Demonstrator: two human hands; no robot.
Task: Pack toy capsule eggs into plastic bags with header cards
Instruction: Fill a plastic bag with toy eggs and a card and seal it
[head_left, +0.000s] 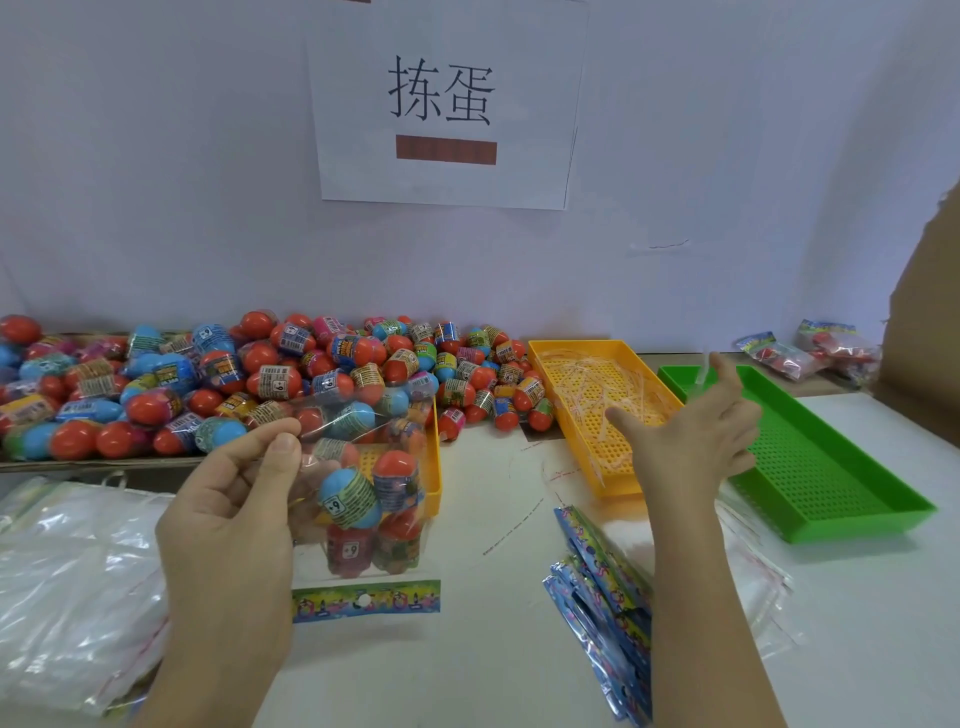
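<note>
My left hand pinches the top edge of a clear plastic bag between thumb and fingers. The bag hangs upside down with several red and blue capsule eggs inside and a colourful header card at its lower end. My right hand is stretched out with spread fingers over the orange tray and the green tray. A thin clear strip stands by its index fingertip; I cannot tell whether they touch. A big pile of loose eggs lies behind.
The orange tray holds several peeled strips. A second orange tray sits behind the bag. Header cards are stacked by my right forearm, empty clear bags lie at the left, finished packs at the far right, beside cardboard.
</note>
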